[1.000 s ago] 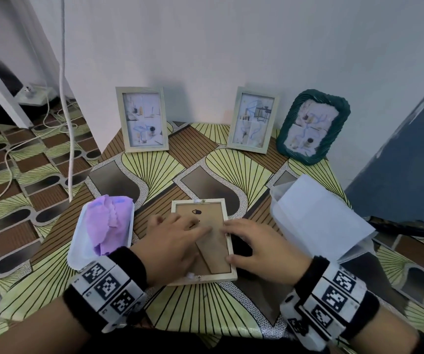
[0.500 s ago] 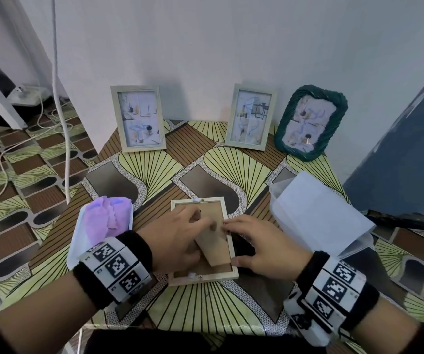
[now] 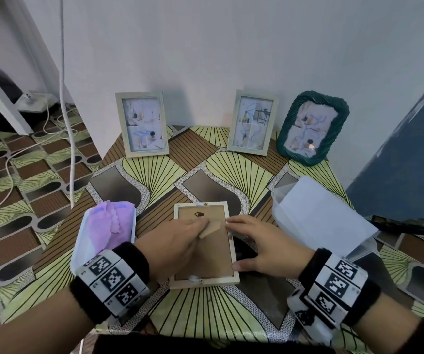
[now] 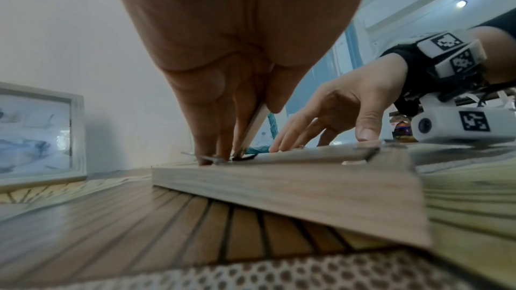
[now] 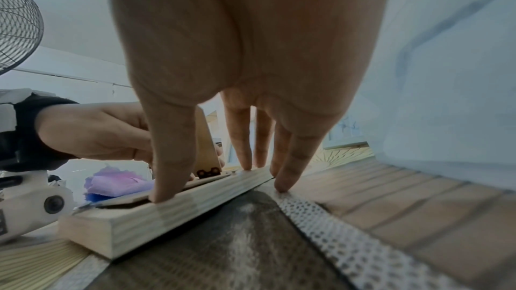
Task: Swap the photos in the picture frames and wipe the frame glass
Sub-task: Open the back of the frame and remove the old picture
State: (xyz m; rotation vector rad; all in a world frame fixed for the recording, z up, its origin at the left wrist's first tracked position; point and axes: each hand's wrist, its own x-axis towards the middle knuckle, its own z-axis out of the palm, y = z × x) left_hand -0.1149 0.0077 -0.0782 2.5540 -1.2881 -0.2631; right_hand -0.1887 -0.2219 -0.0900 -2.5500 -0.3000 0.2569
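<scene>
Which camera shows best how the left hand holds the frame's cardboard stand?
The left wrist view: the left hand pinches the stand, tilted up off the frame back. The right wrist view shows its hinged foot; the head view only its tip.

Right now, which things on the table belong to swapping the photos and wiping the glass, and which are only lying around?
Part of the job:
- face-down frame, under both hands
- its stand, touched by the left hand
- right hand, steadying the edge
- three standing frames: left, middle, green
- purple cloth

Just lying about:
- white paper
- cables
</scene>
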